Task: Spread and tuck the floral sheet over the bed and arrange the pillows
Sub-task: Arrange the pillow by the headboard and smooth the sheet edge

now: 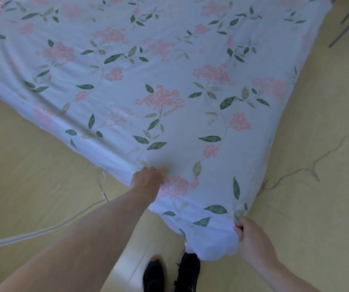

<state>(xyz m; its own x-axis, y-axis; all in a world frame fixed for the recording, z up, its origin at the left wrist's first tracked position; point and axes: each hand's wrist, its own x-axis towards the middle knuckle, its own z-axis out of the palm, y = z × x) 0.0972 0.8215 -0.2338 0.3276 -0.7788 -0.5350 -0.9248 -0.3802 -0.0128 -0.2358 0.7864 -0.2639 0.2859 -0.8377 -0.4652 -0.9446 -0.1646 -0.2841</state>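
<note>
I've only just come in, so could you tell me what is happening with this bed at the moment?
A person stands at a corner of the bed, fitting the floral sheet. The left hand grips the sheet along the near edge, and the right hand pinches the fabric at the corner, where it bunches above the person's black shoes. The sheet lies spread over the bed with a few creases. No pillows are in view, and cables trail across the floor.

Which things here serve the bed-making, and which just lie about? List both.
Job: floral sheet; left hand on its edge; right hand gripping its corner.
Lying about: white cable; thin cord; black shoes; floor.
</note>
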